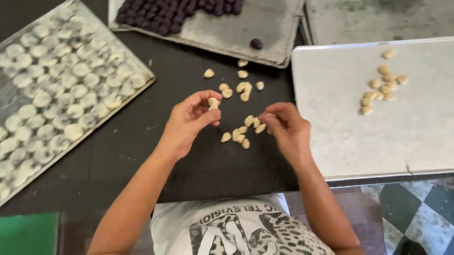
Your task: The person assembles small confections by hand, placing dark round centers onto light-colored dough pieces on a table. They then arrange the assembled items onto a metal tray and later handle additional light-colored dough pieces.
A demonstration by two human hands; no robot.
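Left hand (189, 121) pinching 1 dough piece (213, 103); right hand (287, 128) on dough pile (242, 132).

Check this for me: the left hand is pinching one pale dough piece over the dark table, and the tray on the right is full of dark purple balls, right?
Not quite. The head view shows the tray on the right holding a few pale dough pieces; the dark purple balls sit on the top tray. The left hand does pinch one pale piece over the dark table.

The film-covered tray (60, 93) of pale rounds runs off the left edge, the dark-ball tray (264, 35) off the top, and the right hand (287, 130) perhaps hides a dough piece.
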